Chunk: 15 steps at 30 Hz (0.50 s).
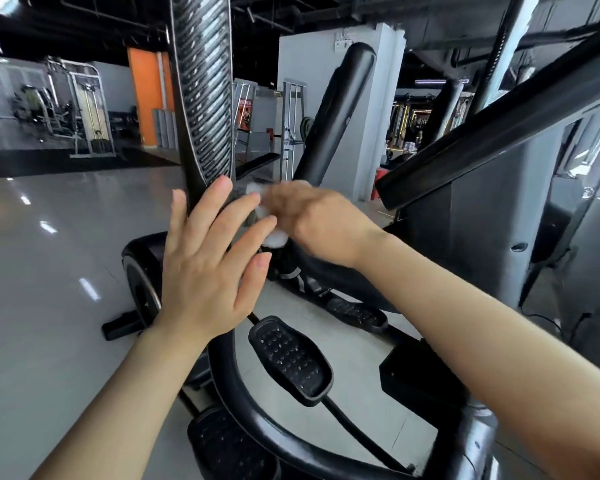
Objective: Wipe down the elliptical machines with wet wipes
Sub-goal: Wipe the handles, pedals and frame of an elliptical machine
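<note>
Elliptical machine [291, 427]: black pedal [290, 360] nearest. Left hand [205, 271] flat, fingers spread, against ribbed handlebar [201, 98]. Right hand [312, 220], blurred, clamped on white wet wipe [276, 239] just beside handlebar. Weight machines [80, 109] far behind.

We look across a glossy pale floor [49, 258] that throws back streaks of ceiling light. At the far left we see a cable weight machine [87, 112] with a pale frame, standing on a dark mat [66, 162]. Beside it, further right, we see an orange pillar [146, 98]. Past the middle stands a white column [388, 98], and in front of it a grey metal rack [293, 123] holding a weight plate. A red poster [244, 114] hangs between pillar and rack.
</note>
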Available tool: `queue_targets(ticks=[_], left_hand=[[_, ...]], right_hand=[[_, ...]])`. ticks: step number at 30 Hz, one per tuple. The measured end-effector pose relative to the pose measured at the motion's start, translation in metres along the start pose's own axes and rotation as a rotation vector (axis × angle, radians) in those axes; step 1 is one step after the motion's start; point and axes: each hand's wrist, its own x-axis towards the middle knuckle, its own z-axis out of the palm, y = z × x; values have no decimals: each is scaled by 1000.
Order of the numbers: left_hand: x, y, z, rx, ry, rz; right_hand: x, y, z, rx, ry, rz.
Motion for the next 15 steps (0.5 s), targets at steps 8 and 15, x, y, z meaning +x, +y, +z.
queue_targets(ticks=[8, 15], left_hand=[[0, -4, 1, 6, 9, 6], [-2, 0, 4, 10, 27, -7]], right_hand=[[-86, -22, -6, 239, -342, -234], [-165, -15, -53, 152, -396, -261]])
